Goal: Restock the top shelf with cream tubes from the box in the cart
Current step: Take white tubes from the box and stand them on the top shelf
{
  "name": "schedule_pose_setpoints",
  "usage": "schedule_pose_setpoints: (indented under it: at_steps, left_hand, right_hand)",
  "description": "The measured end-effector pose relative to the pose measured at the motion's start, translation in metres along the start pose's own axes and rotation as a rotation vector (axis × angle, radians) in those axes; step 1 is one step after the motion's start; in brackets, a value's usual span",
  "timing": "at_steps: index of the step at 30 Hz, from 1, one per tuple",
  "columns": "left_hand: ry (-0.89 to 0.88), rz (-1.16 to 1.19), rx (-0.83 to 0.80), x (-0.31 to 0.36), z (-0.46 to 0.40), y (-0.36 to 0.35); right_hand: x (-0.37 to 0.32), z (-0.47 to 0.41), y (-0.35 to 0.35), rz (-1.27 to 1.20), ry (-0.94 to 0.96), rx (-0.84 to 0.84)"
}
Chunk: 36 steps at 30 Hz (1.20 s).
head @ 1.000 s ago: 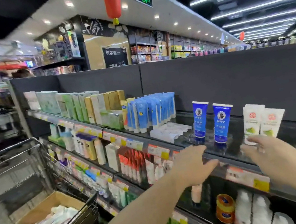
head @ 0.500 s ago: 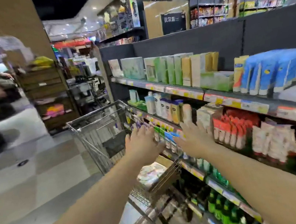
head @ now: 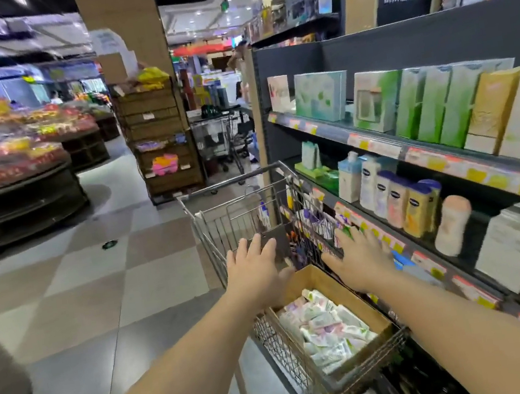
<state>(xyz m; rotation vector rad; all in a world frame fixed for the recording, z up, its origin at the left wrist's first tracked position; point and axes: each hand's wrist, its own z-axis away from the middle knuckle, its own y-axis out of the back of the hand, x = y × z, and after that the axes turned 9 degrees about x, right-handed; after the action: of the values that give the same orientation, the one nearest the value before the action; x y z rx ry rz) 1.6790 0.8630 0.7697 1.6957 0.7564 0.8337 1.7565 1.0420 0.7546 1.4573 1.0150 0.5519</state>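
Both hands flat and spread, holding nothing: left hand [head: 256, 270] and right hand [head: 360, 257] above the far end of a brown cardboard box [head: 367, 304]. Soft white cream tubes [head: 327, 329] heaped inside, box resting in the wire cart [head: 220, 213]. Cart beside the dark shelf [head: 379, 140] of green and cream cartons.

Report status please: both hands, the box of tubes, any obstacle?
Left hand and right hand open, empty, above box. Cream tubes lie inside, untouched. Nothing in the way.
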Motion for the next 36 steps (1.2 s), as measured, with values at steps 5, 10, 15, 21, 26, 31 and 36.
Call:
schedule_pose_setpoints:
  at_steps: [5,10,15,21,26,31,36]
  left_hand:
    - [0.018,-0.028,0.011,0.005,-0.098,-0.032]
    - [0.007,-0.011,-0.073,0.014,-0.168,-0.088]
    - [-0.035,0.013,-0.161,0.014,-0.228,-0.149]
    - [-0.186,-0.036,-0.322,-0.006,-0.292,-0.249]
    - [-0.323,-0.055,-0.519,-0.037,-0.336,-0.336]
    - [-0.412,-0.086,-0.735,-0.058,-0.351,-0.414]
    - [-0.441,-0.070,-0.750,-0.066,-0.329,-0.475]
  right_hand:
    - [0.018,-0.096,-0.022,-0.024,-0.003,-0.032]
    - [0.045,-0.151,-0.054,-0.044,-0.028,-0.081]
    - [0.081,-0.186,-0.091,0.003,-0.091,-0.095]
    - [0.109,-0.221,-0.161,-0.014,-0.309,-0.201]
    - [0.099,-0.233,-0.221,-0.022,-0.525,-0.284]
    - [0.081,-0.232,-0.284,-0.073,-0.691,-0.413]
    - [0.061,-0.222,-0.329,-0.125,-0.786,-0.490]
